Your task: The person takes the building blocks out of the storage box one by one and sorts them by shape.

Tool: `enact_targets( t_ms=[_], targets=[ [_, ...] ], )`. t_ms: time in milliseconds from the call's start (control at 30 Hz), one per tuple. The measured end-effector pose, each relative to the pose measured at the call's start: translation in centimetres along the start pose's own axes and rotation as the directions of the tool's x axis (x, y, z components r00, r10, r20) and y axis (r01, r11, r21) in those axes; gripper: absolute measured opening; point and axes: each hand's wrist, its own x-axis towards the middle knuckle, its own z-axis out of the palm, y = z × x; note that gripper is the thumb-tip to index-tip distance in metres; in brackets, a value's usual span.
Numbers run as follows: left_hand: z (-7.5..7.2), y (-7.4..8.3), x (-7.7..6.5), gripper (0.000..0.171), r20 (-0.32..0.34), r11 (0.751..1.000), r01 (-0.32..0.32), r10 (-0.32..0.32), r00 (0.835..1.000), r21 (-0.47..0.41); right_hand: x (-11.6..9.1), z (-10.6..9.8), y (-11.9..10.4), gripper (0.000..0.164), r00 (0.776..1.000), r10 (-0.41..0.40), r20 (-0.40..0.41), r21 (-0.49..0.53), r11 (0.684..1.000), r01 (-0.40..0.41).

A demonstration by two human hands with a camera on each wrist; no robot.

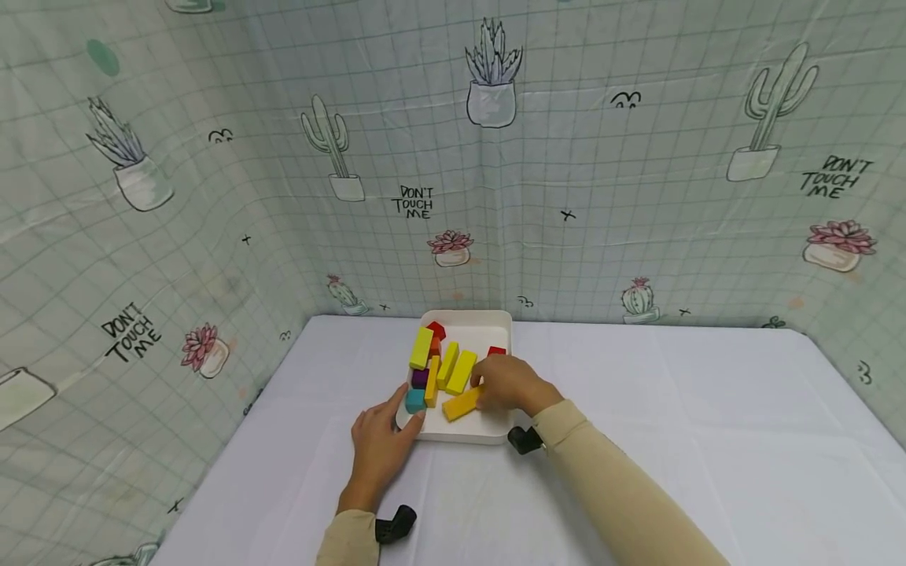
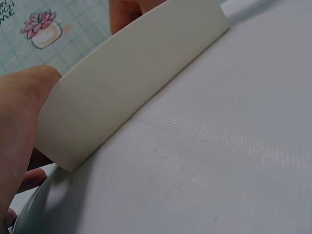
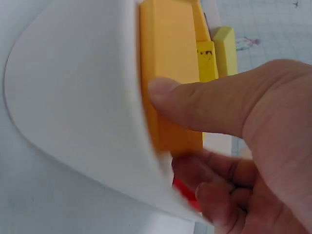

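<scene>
My far-off right hand (image 1: 511, 383) tight on an orange-yellow rectangular block (image 1: 460, 405), left hand (image 1: 382, 440) spread-fingered against a white rectangular tray (image 1: 481, 324).

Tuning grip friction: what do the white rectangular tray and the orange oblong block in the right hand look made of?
White rectangular tray: likely moulded plastic, satin; smooth, seamless wall.
Orange oblong block: perhaps painted wood, matte; even colour, but no grain visible, so plastic is possible.

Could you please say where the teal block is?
In the head view, the teal block sits at the near left of the white tray, beside the purple block and left hand.
</scene>
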Motion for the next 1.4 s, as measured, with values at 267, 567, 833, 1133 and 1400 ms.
enact_targets(
  t_ms=[267,567,833,1133,1400],
  targets=[
    [0.2,0.0,0.0,0.059,-0.016,1.000,-0.004,0.004,1.000,0.007,-0.1,0.1,0.6,0.012,0.999,-0.044,-0.015,0.037,0.998,0.044],
    [0.4,-0.1,0.1,0.058,-0.018,1.000,-0.004,0.005,1.000,0.017,-0.7,-0.2,0.9,0.012,0.999,-0.038,-0.037,0.142,0.989,0.043],
    [0.3,0.1,0.0,0.058,-0.015,1.000,-0.001,0.002,1.000,0.015,-0.9,-0.2,1.6,0.009,0.993,-0.076,-0.089,0.278,0.956,0.098],
    [0.4,0.3,0.0,0.059,0.008,1.000,0.015,-0.015,1.000,0.020,-2.3,-0.2,2.1,0.011,0.975,-0.020,-0.223,0.418,0.901,0.115],
    [0.2,0.4,-0.1,0.059,0.012,0.999,0.020,-0.021,1.000,0.027,-4.1,-0.2,2.0,0.019,0.938,0.095,-0.334,0.650,0.743,0.156]
  ],
)
